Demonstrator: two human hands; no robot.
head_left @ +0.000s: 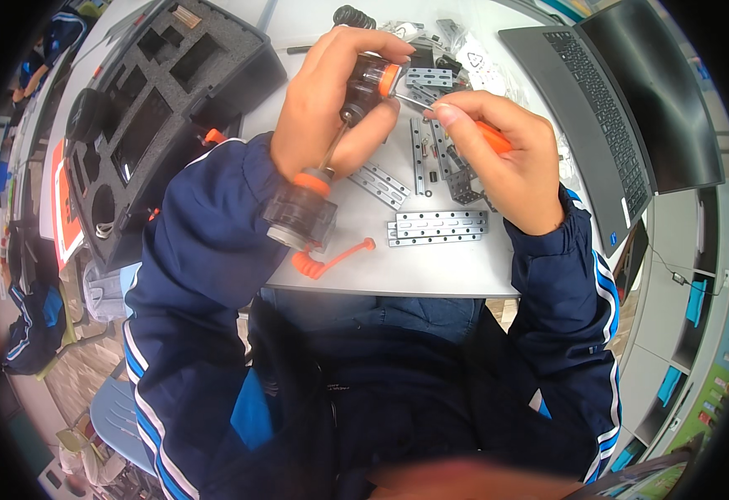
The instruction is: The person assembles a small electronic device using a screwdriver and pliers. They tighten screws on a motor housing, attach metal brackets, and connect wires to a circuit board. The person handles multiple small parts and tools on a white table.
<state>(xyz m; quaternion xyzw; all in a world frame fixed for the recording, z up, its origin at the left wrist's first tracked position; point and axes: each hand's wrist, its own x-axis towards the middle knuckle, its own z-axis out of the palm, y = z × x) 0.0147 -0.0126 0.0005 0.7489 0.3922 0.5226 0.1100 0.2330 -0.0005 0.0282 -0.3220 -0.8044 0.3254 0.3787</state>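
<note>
My left hand (318,104) is wrapped round an assembly of two dark, partly see-through cylinders with orange rings, joined by a thin metal rod. Its upper cylinder (366,82) lies between my thumb and fingers. The lower cylinder (302,210) hangs in front of my left cuff. In my right hand (510,150) is a screwdriver with an orange handle (494,137). The thin metal shaft points left, with its tip at the orange-ringed end of the upper cylinder; whether it sits in a screw is too small to tell.
Grey perforated metal strips (438,227) lie on the white table (414,271), beside a coiled orange cable (318,265). Behind are more metal parts and clear plastic bags (483,62). An open foam-lined case (143,100) stands at left, an open laptop (602,108) at right.
</note>
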